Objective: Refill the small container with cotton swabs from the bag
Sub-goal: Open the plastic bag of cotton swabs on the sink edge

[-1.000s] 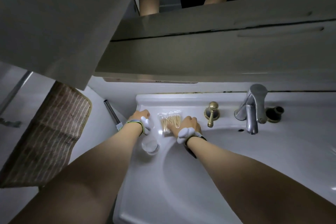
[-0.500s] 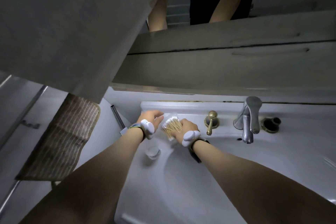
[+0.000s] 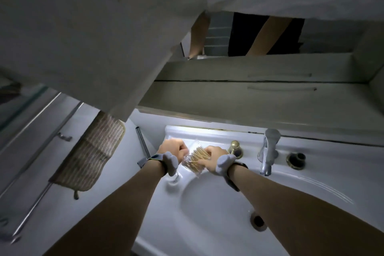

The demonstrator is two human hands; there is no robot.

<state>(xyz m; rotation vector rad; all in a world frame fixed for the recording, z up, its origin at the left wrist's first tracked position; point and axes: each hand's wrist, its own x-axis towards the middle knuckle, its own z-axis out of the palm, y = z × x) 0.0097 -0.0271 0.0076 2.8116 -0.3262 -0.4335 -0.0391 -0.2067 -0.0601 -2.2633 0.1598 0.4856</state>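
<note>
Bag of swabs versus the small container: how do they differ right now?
The bag of cotton swabs is lifted off the sink, held by both the left hand and right hand; the small container stands untouched on the sink rim. The bag is packed with wooden-stemmed swabs; the container looks empty. Both are clear.
</note>
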